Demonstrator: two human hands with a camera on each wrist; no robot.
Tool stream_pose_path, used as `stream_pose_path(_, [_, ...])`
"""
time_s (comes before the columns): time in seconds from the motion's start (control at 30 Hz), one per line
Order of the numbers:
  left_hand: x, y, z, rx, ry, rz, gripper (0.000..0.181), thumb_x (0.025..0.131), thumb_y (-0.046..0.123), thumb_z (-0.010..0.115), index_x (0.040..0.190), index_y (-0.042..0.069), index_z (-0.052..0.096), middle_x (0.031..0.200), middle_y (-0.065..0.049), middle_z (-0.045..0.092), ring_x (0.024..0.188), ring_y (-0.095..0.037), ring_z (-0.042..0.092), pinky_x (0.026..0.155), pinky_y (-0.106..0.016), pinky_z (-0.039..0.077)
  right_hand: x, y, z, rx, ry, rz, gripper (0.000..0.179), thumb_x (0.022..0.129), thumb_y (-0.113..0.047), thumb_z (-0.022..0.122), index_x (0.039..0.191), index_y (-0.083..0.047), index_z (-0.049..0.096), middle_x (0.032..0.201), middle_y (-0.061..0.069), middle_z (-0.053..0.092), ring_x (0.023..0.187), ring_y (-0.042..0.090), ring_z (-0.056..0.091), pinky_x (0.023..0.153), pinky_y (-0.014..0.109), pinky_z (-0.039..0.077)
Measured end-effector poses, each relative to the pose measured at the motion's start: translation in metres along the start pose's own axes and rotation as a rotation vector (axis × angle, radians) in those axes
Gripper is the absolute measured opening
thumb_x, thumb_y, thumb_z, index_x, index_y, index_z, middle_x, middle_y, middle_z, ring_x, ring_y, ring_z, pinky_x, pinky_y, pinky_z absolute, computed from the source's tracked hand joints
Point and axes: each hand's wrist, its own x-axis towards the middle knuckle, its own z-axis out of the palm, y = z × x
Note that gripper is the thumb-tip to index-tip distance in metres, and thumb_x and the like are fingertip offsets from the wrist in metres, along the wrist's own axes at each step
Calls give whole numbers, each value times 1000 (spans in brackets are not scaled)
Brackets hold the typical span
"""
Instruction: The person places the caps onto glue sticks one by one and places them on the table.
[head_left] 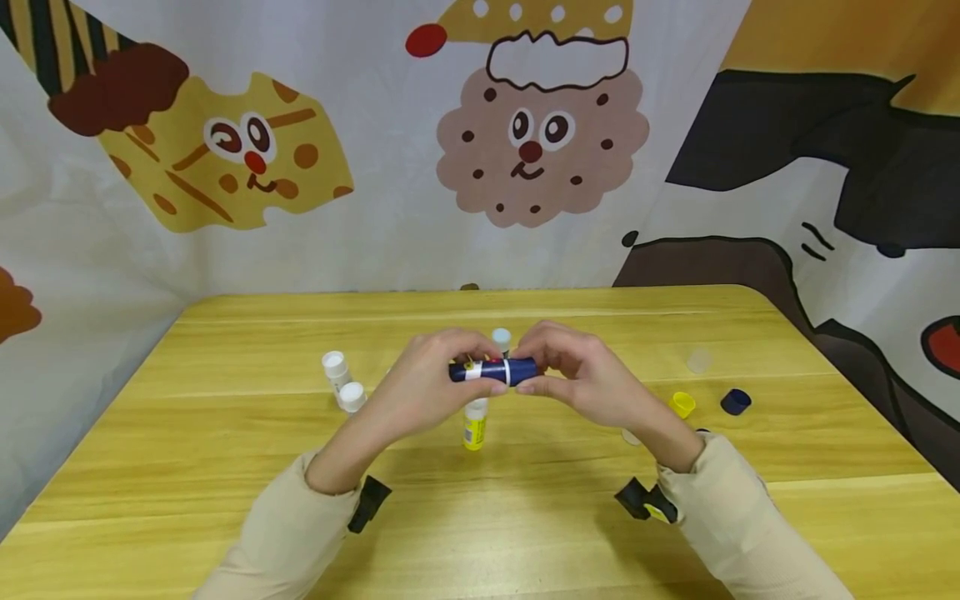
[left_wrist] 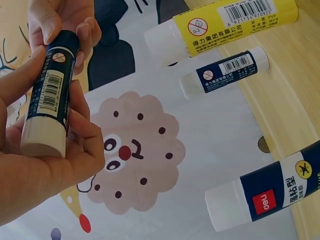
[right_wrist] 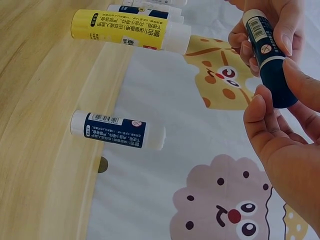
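Observation:
A dark blue glue stick (head_left: pixel 487 371) is held level over the table between both hands. My left hand (head_left: pixel 427 379) grips its labelled body, thumb below and fingers above. At the other end, my right hand (head_left: pixel 581 375) pinches the dark blue cap (right_wrist: pixel 275 82), which sits on the stick against a white ring. The left wrist view shows the stick's white base (left_wrist: pixel 44 136) resting within the left hand. Just beneath the hands stands a yellow glue stick (head_left: pixel 474 432) with a white top. Behind them is a smaller dark blue glue stick (right_wrist: pixel 117 130), also uncapped.
Two white-topped sticks (head_left: pixel 335 367) stand on the left of the wooden table (head_left: pixel 225 467). To the right lie a yellow cap (head_left: pixel 682 405), a dark blue cap (head_left: pixel 736 402) and a translucent round piece (head_left: pixel 699 361). A cartoon-printed curtain (head_left: pixel 390 250) hangs behind the table.

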Motion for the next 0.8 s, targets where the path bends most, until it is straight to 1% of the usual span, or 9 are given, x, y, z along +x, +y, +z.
stream_pose_path(0.27, [-1, 2, 0, 11, 9, 22, 26, 79, 18, 72, 101, 7, 66, 92, -2, 63, 75, -12, 55, 63, -24, 46, 0, -2, 0, 11, 4, 3, 23, 79, 12, 61, 100, 2, 58, 95, 11, 54, 75, 18, 53, 67, 29, 50])
stream_pose_path(0.5, [-1, 2, 1, 7, 4, 7, 26, 79, 18, 72, 102, 7, 66, 92, -2, 62, 77, -12, 56, 64, -24, 47, -1, -2, 0, 13, 5, -8, 23, 78, 12, 62, 99, 2, 58, 95, 11, 54, 75, 18, 52, 67, 28, 49])
stream_pose_path(0.8, [-1, 2, 1, 12, 6, 7, 25, 79, 17, 73, 100, 7, 66, 92, -2, 61, 77, -14, 56, 65, -24, 47, -1, 0, 0, 22, 2, -11, 24, 79, 12, 61, 100, 2, 58, 96, 12, 53, 75, 18, 52, 66, 28, 49])
